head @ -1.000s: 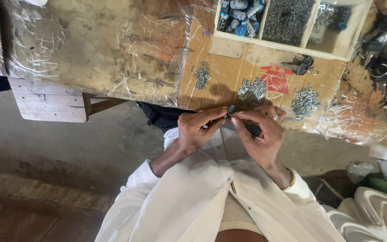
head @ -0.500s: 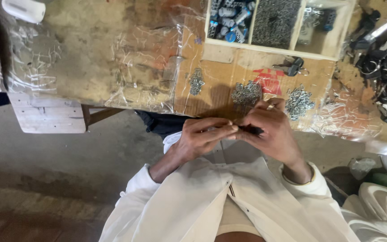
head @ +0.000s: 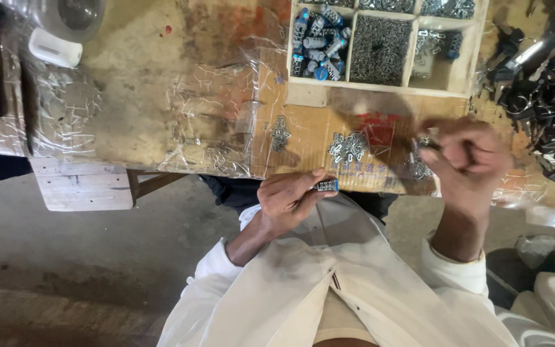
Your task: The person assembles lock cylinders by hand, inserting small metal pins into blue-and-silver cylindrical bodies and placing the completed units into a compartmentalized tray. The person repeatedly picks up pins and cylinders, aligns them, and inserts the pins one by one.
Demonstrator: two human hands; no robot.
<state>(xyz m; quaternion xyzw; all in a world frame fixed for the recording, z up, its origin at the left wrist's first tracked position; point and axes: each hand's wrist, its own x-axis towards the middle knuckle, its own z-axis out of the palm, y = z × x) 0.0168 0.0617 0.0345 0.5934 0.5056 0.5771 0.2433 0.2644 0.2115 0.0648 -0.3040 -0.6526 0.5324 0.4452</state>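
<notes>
At the near edge of the table [head: 162,96], in the head view, the left hand [head: 287,199] pinches a small cylinder [head: 327,186] between thumb and fingertips; the piece sticks out of the right side of the grip, lying roughly level, just over the table's edge. That hand is curled, palm turned towards the person, its wrist running down and left into a white sleeve [head: 226,283]. The cylinder is short, dark blue with a paler, metallic end, and too small to tell more.

To the right, the right hand [head: 470,160] is raised above the table, blurred, fingers bunched into a nearly closed grip. A small shiny bit [head: 426,142] shows at its fingertips, but I cannot tell whether it is held or what it is. The forearm rises steeply from a white cuff [head: 454,270].

Between the two hands, on the table, lies a heap of small metal parts [head: 348,146], near a red printed patch [head: 380,128]. Farther off stands a wooden compartment tray [head: 464,71]: its left cell holds blue-and-grey cylinders [head: 319,32], the middle cell a mass of fine grey pieces [head: 380,42]. Crinkled clear plastic wrap [head: 207,109] covers the table's left part, and dark metal hardware [head: 554,90] is piled at the far right.
</notes>
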